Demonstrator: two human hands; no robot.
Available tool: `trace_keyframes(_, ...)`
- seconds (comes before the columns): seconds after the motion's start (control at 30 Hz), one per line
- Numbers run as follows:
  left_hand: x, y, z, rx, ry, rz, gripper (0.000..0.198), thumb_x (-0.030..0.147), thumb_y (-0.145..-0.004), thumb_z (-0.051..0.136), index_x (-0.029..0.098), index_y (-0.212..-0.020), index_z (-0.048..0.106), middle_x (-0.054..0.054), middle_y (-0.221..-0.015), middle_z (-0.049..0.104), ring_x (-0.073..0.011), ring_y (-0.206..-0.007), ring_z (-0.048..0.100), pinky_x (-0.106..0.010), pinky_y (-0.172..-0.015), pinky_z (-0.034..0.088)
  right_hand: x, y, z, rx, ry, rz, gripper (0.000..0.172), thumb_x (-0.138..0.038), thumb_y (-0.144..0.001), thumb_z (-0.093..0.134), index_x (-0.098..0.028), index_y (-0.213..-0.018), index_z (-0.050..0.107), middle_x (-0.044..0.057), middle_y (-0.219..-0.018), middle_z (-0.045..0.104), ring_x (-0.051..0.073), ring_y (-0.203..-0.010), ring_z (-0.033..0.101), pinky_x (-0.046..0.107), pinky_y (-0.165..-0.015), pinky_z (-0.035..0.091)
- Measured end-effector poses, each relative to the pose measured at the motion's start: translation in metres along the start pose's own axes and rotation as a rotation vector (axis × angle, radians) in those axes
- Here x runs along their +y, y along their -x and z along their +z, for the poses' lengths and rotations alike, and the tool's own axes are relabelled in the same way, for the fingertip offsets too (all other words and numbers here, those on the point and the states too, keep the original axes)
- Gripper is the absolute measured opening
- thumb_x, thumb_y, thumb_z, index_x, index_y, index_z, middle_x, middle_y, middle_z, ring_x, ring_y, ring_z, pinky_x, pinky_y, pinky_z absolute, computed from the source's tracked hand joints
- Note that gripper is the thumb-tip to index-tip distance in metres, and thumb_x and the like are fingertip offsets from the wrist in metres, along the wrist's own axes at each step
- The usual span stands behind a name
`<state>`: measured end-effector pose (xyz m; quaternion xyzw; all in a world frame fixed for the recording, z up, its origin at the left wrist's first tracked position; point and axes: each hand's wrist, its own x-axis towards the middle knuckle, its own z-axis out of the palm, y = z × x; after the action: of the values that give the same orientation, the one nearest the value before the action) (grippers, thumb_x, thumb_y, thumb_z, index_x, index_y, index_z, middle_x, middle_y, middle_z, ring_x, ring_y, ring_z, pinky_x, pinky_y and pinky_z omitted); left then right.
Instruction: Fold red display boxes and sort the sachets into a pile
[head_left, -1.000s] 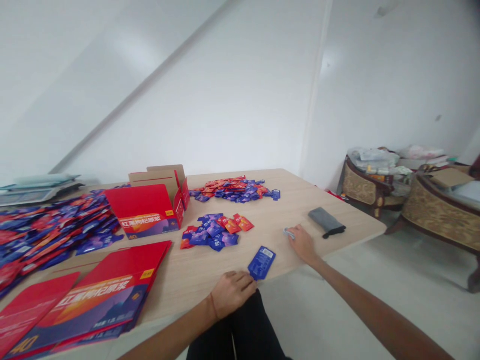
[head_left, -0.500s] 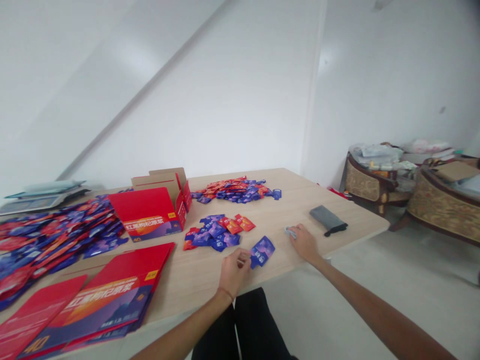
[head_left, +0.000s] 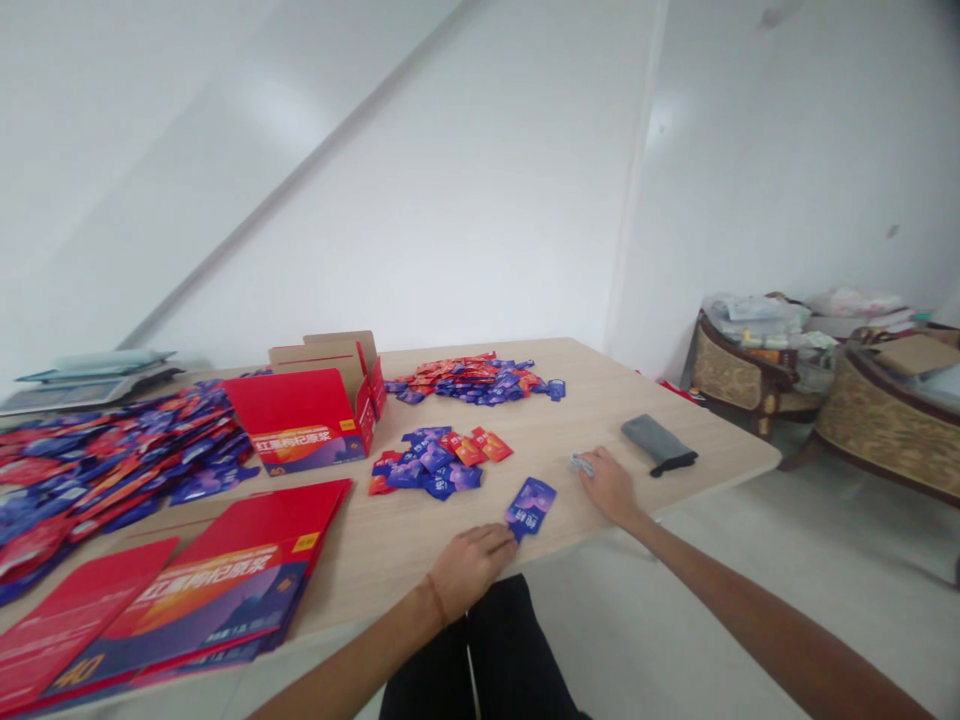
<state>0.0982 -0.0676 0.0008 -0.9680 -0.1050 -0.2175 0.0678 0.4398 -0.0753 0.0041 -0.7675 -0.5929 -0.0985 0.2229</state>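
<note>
A single purple sachet (head_left: 533,503) lies near the front edge of the table (head_left: 420,545). My left hand (head_left: 471,566) is palm down with its fingers together, its fingertips closed at the sachet's narrow near end; the thumb is hidden. Farther right, my right hand (head_left: 607,487) rests on the table, closed around a small crumpled pale wipe (head_left: 581,463). Beyond my left hand lies a small heap of purple and red sachets (head_left: 435,458).
Flattened red cartons (head_left: 217,580) lie at the front left, with open red boxes (head_left: 300,425) behind them. A large sachet pile (head_left: 112,465) covers the far left; another pile (head_left: 480,380) sits at the back. A grey pouch (head_left: 656,443) lies right. Loaded armchairs (head_left: 724,365) stand beyond.
My left hand has turned palm down and its fingertips have come to the sachet's near end. The sachet has shifted and turned slightly. My right hand stays in place with the wipe.
</note>
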Motion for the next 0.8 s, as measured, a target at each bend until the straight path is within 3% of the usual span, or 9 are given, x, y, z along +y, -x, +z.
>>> trace_keyframes(0.17,-0.004,0.009,0.009,0.003,0.067,0.016,0.031,0.018,-0.108,0.044,0.019,-0.133,0.063,-0.009,-0.132,0.071,-0.0181,-0.122,0.068,-0.031,-0.105,0.056,-0.044,0.008,-0.026,0.064,-0.169,-0.211,0.034,-0.022,-0.096,0.052,-0.027,-0.124,0.071,0.005,-0.122,0.063,0.018,-0.104,0.063,0.027,-0.09,0.048)
trace_keyframes(0.3,-0.004,0.009,0.011,0.007,0.102,0.009,0.032,0.015,-0.106,0.046,0.017,-0.133,0.064,-0.009,-0.133,0.071,-0.0187,-0.124,0.068,-0.032,-0.107,0.056,-0.089,0.03,-0.037,-0.123,-0.233,-0.472,0.031,-0.024,-0.095,0.056,-0.029,-0.121,0.072,0.004,-0.121,0.063,0.016,-0.104,0.063,0.027,-0.091,0.047)
trace_keyframes(0.4,-0.003,0.008,0.012,0.006,0.111,0.007,0.034,0.013,-0.105,0.045,0.018,-0.134,0.063,-0.01,-0.133,0.071,-0.0189,-0.123,0.068,-0.032,-0.106,0.056,-0.109,0.048,-0.034,-0.247,-0.173,-0.617,0.026,-0.024,-0.093,0.059,-0.028,-0.114,0.073,0.005,-0.118,0.064,0.018,-0.105,0.06,0.028,-0.09,0.047)
trace_keyframes(0.57,-0.002,0.008,0.012,0.011,0.151,0.009,0.033,0.014,-0.106,0.044,0.017,-0.132,0.063,-0.01,-0.131,0.071,-0.0186,-0.124,0.067,-0.031,-0.107,0.055,-0.107,0.053,-0.02,-0.327,-0.081,-0.681,0.023,-0.024,-0.093,0.06,-0.025,-0.112,0.072,0.007,-0.116,0.065,0.021,-0.106,0.06,0.03,-0.088,0.046)
trace_keyframes(0.8,-0.003,0.011,0.016,0.029,0.131,0.01,0.034,0.015,-0.105,0.044,0.015,-0.134,0.062,-0.011,-0.135,0.07,-0.0201,-0.125,0.067,-0.033,-0.11,0.053,-0.078,0.003,-0.014,-0.324,0.037,-0.506,0.02,-0.028,-0.096,0.059,-0.024,-0.106,0.077,0.006,-0.105,0.069,0.019,-0.098,0.064,0.027,-0.084,0.043)
